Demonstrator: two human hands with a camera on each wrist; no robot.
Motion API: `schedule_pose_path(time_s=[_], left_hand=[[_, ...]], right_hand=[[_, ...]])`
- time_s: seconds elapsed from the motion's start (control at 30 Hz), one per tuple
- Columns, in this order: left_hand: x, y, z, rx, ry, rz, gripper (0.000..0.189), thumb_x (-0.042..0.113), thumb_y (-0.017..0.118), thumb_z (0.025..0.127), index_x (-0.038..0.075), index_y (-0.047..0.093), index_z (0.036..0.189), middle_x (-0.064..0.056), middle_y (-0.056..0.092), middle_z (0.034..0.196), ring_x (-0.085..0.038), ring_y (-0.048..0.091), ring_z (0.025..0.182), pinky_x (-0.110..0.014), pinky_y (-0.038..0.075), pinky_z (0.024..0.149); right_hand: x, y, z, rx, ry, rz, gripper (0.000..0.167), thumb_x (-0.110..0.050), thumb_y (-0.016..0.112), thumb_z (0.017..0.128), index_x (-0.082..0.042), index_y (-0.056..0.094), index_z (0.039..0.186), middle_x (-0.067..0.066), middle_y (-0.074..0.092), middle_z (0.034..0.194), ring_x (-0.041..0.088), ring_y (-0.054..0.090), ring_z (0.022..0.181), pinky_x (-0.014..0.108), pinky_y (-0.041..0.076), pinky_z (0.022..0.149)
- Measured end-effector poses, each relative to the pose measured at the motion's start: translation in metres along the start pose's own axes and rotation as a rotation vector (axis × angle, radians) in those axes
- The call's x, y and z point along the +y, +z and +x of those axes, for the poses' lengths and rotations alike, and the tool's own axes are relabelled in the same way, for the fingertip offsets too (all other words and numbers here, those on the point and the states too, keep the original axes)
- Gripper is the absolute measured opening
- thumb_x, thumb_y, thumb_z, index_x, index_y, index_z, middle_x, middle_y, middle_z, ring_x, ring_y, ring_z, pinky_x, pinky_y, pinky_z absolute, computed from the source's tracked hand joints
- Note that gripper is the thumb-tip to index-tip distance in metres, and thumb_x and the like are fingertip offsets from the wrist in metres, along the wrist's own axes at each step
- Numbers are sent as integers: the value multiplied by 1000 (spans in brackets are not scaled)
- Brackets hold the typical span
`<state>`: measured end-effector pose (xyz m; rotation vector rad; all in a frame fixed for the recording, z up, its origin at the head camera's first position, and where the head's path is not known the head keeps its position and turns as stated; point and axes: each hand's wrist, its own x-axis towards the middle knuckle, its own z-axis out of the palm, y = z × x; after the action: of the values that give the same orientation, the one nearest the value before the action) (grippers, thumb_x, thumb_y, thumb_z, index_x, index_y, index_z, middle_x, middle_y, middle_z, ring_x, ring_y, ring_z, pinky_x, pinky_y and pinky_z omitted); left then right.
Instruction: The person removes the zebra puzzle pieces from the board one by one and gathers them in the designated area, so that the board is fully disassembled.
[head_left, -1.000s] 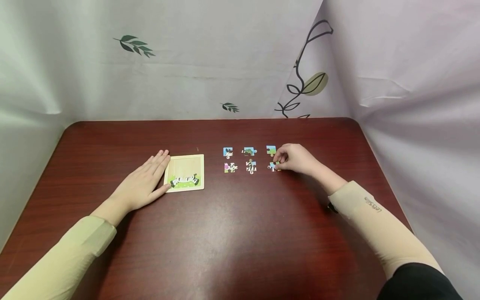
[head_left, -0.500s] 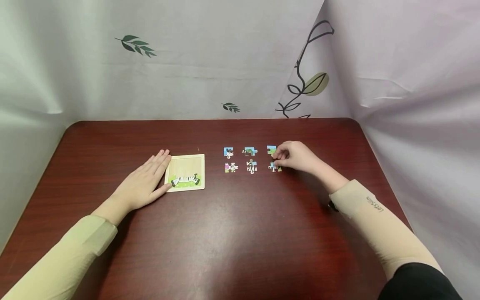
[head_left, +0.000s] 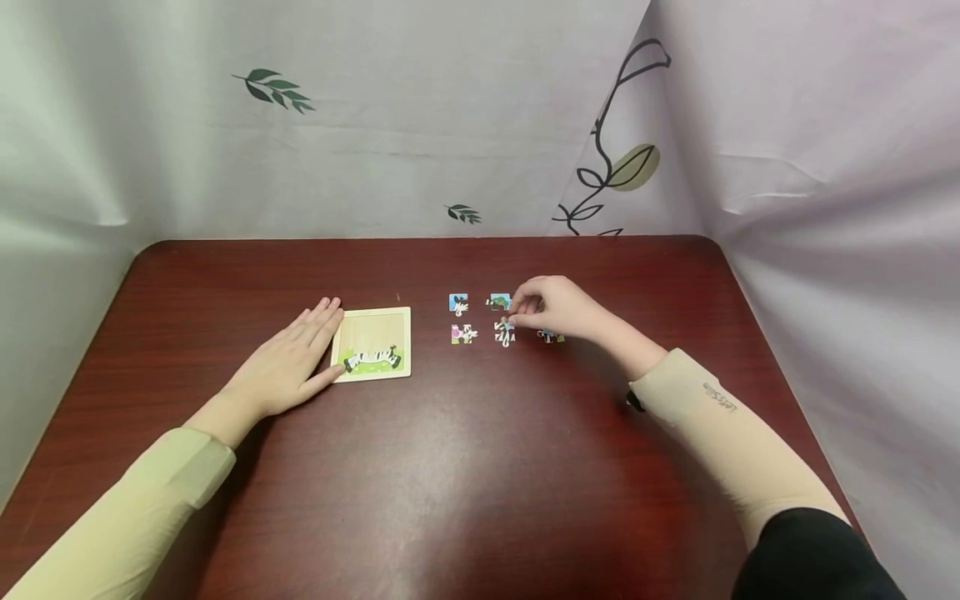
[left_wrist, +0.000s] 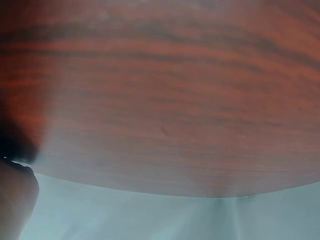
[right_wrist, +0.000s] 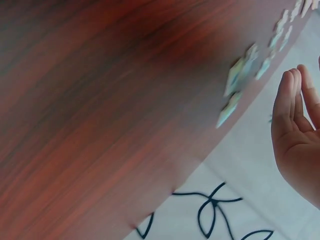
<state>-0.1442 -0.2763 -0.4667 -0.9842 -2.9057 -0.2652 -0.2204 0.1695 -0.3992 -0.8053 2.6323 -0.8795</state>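
Note:
In the head view my left hand (head_left: 288,367) lies flat, fingers straight, at the left edge of a shallow wooden puzzle frame (head_left: 372,322) with zebra legs and grass printed low in it. My right hand (head_left: 562,308) hovers by the middle column of jigsaw pieces, fingers bent loosely and nothing visible between them. Its fingertips are near the middle upper piece (head_left: 498,302) and middle lower piece (head_left: 505,332). At the left are an upper piece (head_left: 458,303) and a lower piece (head_left: 463,334). A lower right piece (head_left: 551,336) lies below the hand, which covers the upper right spot.
Everything lies on a dark red wooden table (head_left: 465,483) with rounded far corners. A pale curtain (head_left: 360,150) with leaf prints hangs behind and beside it. The left wrist view holds mostly bare tabletop (left_wrist: 160,110) and its edge.
My right hand has moved left from the right column of pieces to the middle column. My left hand stays at the frame.

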Motion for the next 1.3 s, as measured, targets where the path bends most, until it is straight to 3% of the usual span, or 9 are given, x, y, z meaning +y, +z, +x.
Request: schedule_pose_path(time_s=[0.37, 0.93, 1.3], left_hand=[[-2, 0, 0, -10, -11, 9, 92, 45, 66, 100, -7, 26, 164, -26, 25, 174, -40, 23, 164, -27, -2, 138], [-1, -6, 1, -58, -30, 12, 101, 52, 70, 96, -5, 25, 166, -24, 23, 175, -40, 23, 164, -35, 6, 139], [-1, -6, 1, -57, -31, 3, 101, 52, 70, 96, -5, 25, 166, -23, 22, 176, -40, 23, 164, -29, 1, 138]], right_hand=[[-34, 24, 27, -43, -70, 77, 8, -17, 81, 94, -9, 80, 97, 4, 76, 90, 16, 70, 83, 26, 61, 80], [-79, 65, 70, -168, -136, 190, 10, -13, 80, 95, -7, 80, 102, 5, 78, 91, 10, 70, 80, 16, 58, 74], [-102, 90, 91, -244, -179, 202, 14, -8, 81, 94, -2, 79, 107, 10, 80, 96, 11, 72, 83, 12, 56, 74]])
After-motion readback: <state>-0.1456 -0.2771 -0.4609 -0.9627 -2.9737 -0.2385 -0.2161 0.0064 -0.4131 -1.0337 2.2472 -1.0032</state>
